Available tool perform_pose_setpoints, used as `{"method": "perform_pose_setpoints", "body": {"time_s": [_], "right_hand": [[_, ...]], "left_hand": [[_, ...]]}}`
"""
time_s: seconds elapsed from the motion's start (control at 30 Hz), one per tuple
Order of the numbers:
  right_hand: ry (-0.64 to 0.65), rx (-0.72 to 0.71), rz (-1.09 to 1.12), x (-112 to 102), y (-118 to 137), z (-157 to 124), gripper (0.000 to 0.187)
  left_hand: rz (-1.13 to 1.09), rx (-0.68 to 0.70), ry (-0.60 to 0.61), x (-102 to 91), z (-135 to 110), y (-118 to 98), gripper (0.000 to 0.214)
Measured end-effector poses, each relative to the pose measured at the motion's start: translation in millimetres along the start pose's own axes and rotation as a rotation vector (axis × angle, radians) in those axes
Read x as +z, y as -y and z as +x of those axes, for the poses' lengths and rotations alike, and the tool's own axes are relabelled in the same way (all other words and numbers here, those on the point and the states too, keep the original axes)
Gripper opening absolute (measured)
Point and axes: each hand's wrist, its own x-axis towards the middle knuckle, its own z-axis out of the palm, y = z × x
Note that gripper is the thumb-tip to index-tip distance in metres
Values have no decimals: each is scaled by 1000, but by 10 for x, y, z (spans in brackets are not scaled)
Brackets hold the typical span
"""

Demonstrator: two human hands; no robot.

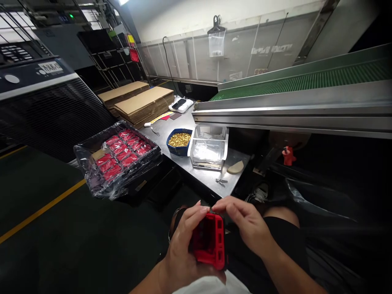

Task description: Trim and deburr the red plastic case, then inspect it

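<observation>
The left hand [183, 249] grips a red plastic casing [208, 245]. The right hand [248, 224] pinches its top edge, with a steel desk [202, 177] at twelve o'clock.

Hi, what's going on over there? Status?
Left hand gripping red plastic case. Right hand pinching its top edge. Blue tub of gold pieces ahead, well beyond the hands.

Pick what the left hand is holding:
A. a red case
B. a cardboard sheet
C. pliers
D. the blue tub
A. The left hand cradles the red case against its palm, with its fingers wrapped around the case.
</observation>
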Motion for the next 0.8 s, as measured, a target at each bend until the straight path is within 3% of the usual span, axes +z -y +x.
{"method": "perform_pose_setpoints", "body": {"time_s": [0.17, 0.27, 0.33, 0.43, 0.53, 0.8], "right_hand": [[-313, 75, -602, -371, -773, 640, 42], [-354, 33, -778, -522, -1143, 867, 58], [-331, -8, -866, -559, -1281, 920, 52], [-306, -47, -943, -567, -1370, 935, 33], [-313, -61, -963, -570, -1383, 940, 30], [-337, -72, -896, -545, -1278, 772, 26]], "left_hand": [[-239, -203, -34, 61, -57, 36, 116], [-433, -295, -73, 98, -64, 44, 122], [-502, -332, -106, 108, -61, 37, 126], [-497, -380, -131, 94, -65, 16, 124], [-383, -375, -105, 58, -84, -3, 118], [0, -128, -70, -34, 13, -150, 87]]}}
